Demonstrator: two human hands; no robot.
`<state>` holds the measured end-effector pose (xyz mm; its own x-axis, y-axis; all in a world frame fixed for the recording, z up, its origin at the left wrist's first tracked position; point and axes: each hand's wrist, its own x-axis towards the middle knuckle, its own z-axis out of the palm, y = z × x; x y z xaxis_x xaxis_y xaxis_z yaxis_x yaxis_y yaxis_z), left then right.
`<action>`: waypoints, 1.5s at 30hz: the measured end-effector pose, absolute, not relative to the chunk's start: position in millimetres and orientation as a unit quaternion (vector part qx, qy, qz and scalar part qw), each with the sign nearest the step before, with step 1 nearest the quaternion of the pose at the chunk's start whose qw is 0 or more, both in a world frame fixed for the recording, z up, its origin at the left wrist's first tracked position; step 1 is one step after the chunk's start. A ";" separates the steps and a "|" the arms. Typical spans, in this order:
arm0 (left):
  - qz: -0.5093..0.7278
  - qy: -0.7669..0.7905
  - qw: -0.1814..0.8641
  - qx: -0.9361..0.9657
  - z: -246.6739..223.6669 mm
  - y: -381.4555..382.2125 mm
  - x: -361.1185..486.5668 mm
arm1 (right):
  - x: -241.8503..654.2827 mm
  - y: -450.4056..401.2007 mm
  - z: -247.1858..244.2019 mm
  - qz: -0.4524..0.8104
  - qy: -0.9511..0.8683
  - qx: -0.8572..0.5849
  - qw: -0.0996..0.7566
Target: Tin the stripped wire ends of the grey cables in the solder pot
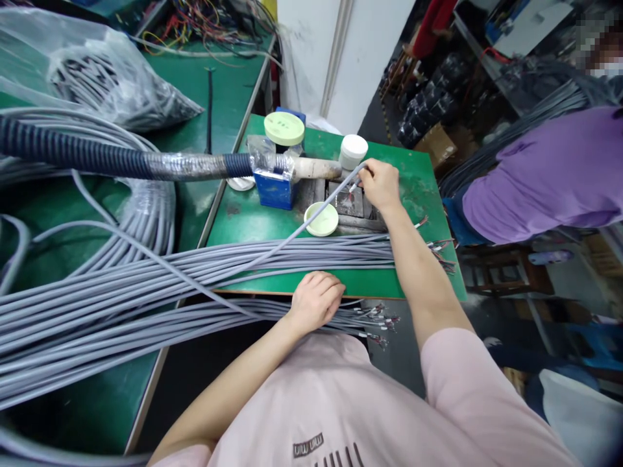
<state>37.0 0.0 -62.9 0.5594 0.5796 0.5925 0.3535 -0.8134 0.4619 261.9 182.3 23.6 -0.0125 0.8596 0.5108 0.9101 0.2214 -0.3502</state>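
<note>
My right hand (382, 185) pinches a grey cable (311, 217) close to its stripped end. That end points down over a dark metal solder pot (348, 200). Below it, my left hand (317, 299) rests at the table's front edge with its fingers curled, and whatever may be inside them is hidden. Between my hands a bundle of grey cables (263, 254) lies across the table, its bare wire ends at the right. A second bundle of grey cables (204, 324) hangs along the front edge, beside my left hand. A shallow pale-green dish (321, 219) stands left of the pot.
A ribbed hose (195, 166) with a pale nozzle reaches over a blue block (273, 189) to the pot. Behind stand a white jar (353, 152) and a green-lidded container (284, 128). Coiled cable (156, 214) and a plastic bag (111, 78) lie left. A person in purple (549, 175) is at right.
</note>
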 end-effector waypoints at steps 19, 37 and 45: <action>0.245 0.073 0.786 0.563 26.7 -15.0 10.3 | 251.0 6.9 64.9 0.050 -0.795 -0.459 0.393; 0.389 0.315 0.717 0.486 1.2 -30.2 53.4 | 219.7 -97.8 12.1 0.125 -0.745 -0.540 0.370; 0.416 0.333 0.710 0.460 -4.7 -37.4 58.6 | 191.1 -94.3 7.9 0.266 -0.712 -0.556 0.338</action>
